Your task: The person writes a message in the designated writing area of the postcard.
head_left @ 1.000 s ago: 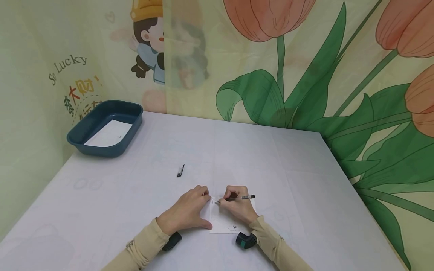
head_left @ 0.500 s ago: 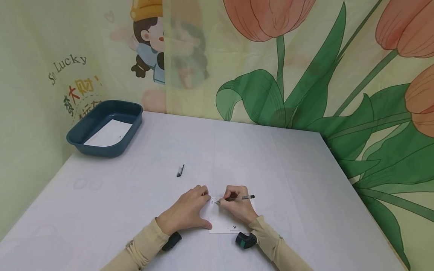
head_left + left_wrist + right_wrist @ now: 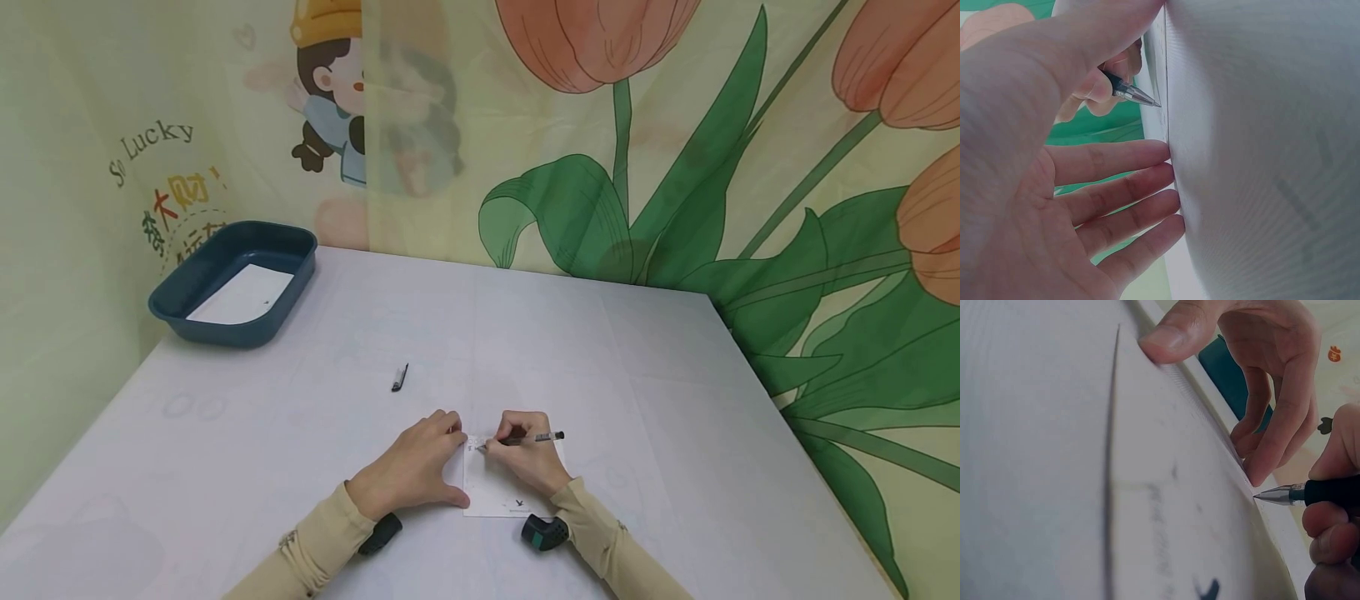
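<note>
A small white sheet of paper point(image 3: 491, 492) with a little dark bird print near its lower edge lies on the table. My right hand point(image 3: 528, 454) pinches a black gel pen point(image 3: 551, 436) between thumb and fingers. In the right wrist view the metal tip of the pen point(image 3: 1275, 495) meets the sheet near its far edge. Small marks show by the tip in the head view. My left hand point(image 3: 412, 462) rests at the sheet's left edge, thumb and fingers spread; the left wrist view shows its extended fingers point(image 3: 1129, 212) with their tips against the surface.
A black-and-clear pen cap point(image 3: 400, 378) lies on the white table point(image 3: 540, 342) beyond my left hand. At the far left corner stands a dark teal basin point(image 3: 225, 336) with white paper point(image 3: 240, 296) inside. A printed curtain point(image 3: 420, 225) hangs behind the table.
</note>
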Demonstrator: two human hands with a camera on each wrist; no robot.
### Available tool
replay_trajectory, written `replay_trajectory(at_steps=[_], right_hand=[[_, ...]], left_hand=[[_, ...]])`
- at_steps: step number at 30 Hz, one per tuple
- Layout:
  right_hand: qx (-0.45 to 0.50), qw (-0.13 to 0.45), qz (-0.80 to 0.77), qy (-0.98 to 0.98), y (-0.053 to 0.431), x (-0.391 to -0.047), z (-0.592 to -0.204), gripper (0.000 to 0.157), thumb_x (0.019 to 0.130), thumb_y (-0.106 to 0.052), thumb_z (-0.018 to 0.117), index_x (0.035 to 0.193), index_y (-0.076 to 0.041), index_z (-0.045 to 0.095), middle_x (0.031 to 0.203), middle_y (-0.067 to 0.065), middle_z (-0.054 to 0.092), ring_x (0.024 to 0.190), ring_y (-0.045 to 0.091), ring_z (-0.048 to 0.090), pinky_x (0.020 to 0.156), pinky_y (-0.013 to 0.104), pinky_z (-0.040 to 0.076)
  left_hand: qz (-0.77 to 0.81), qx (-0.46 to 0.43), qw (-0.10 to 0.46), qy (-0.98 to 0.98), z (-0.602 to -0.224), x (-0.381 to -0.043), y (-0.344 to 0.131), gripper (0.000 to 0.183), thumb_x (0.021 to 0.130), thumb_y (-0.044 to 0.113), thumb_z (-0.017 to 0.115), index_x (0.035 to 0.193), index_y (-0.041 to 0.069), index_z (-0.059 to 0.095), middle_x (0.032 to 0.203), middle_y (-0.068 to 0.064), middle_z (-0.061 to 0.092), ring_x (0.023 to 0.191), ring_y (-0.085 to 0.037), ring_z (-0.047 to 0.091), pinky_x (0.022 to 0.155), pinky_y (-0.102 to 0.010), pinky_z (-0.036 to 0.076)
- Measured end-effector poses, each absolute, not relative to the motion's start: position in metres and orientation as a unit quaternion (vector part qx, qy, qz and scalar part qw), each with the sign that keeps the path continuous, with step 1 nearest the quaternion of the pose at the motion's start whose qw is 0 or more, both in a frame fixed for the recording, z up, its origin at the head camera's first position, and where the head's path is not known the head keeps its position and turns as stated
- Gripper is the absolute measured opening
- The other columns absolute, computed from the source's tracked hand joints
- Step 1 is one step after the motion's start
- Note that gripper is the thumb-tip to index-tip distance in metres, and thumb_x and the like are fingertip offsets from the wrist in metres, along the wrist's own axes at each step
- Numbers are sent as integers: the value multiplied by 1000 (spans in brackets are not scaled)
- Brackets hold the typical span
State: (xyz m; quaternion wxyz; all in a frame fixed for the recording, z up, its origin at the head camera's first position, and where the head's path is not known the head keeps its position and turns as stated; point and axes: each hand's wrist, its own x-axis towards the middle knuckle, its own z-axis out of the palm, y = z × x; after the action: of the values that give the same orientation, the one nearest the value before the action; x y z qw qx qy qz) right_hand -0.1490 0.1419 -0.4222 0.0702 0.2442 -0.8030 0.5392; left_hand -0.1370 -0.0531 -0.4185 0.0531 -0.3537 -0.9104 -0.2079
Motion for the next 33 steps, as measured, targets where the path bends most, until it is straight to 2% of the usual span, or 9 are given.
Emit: replay_trajectory(at_steps=[11,33], right_hand=[[246,82,534,-805,142,-150,-423,22,64,18,61,57,-1,51,57,7,56,55,-2,46,53,15,40],[252,64,548,-795,143,-150,-424,22,65,18,61,58,0,52,57,8,55,56,-2,44,53,14,37]], left_hand=[[-206,-354,52,-911,-419,-138,-53,57,55,45,89,89,5,66,93,1,52,81,-12,45,68,-23,43],[-206,-356,52,-910,-419,-138,-53,57,56,44,89,90,4,66,94,1,52,81,-13,45,69,-24,43]])
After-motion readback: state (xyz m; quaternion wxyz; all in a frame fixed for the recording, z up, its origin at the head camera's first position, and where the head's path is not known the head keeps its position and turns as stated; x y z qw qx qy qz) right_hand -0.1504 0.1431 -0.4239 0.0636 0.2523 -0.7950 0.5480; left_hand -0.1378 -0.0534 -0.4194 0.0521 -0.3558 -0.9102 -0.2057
